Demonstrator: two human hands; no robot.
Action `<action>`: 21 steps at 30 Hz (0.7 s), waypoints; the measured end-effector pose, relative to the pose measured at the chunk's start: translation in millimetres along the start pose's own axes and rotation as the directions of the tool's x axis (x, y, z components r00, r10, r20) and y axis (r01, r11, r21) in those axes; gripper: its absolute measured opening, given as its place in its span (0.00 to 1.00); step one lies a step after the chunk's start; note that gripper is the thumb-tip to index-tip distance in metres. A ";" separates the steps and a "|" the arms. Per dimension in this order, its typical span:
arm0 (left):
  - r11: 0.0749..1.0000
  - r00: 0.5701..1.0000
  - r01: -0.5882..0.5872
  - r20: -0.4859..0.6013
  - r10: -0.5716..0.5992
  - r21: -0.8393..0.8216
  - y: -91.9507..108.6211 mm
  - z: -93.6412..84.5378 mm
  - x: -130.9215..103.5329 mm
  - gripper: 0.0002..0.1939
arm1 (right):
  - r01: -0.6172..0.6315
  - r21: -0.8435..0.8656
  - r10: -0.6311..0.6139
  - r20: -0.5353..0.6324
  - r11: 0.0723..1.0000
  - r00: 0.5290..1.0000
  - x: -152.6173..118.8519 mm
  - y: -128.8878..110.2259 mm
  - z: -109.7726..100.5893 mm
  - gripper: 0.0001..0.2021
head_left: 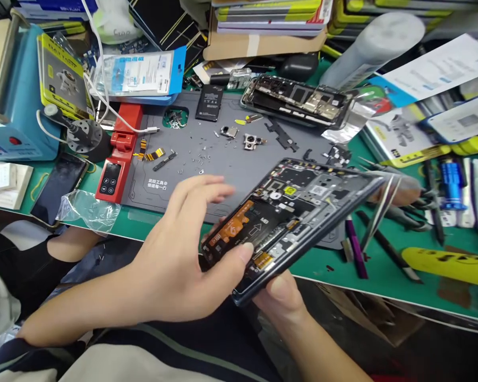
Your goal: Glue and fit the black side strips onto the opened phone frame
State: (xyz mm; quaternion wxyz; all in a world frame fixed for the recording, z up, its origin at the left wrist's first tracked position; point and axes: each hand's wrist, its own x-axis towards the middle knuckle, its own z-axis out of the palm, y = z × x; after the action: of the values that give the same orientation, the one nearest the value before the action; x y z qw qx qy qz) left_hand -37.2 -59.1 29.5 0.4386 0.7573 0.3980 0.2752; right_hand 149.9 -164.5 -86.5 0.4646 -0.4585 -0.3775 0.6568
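Observation:
My right hand [284, 297] grips an opened smartphone [287, 212] from beneath, with its thumb by the lower edge and most fingers hidden behind. The phone is tilted above the table's front edge, its inside facing up. A black battery [258, 228] with an orange flex cable [233, 225] shows in it, along with metal shields. Over the phone's left side is my left hand [183, 249]. Its thumb lies on the battery area, while the other fingers stretch out above the edge, apart from the phone.
A grey work mat [223, 170] carries loose screws, camera modules [253, 141], a separate battery [209, 103] and another opened phone [298, 101]. Left stand a red device [115, 159] and a blue machine [19, 95]. Tweezers [378, 212] and a purple tool [355, 249] are at right.

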 end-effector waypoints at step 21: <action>0.905 0.910 -0.344 -0.147 0.387 0.249 -5.5 15.5 -29.7 0.11 | 0.309 -0.181 -0.307 0.040 0.934 0.951 23.5 -43.5 11.2 0.29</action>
State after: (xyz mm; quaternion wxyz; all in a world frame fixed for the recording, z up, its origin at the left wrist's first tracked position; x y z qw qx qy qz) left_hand -43.1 -89.5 15.4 0.2528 0.8317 0.3166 0.3797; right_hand 147.3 -130.4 -48.9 0.5149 -0.4314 -0.5066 0.5405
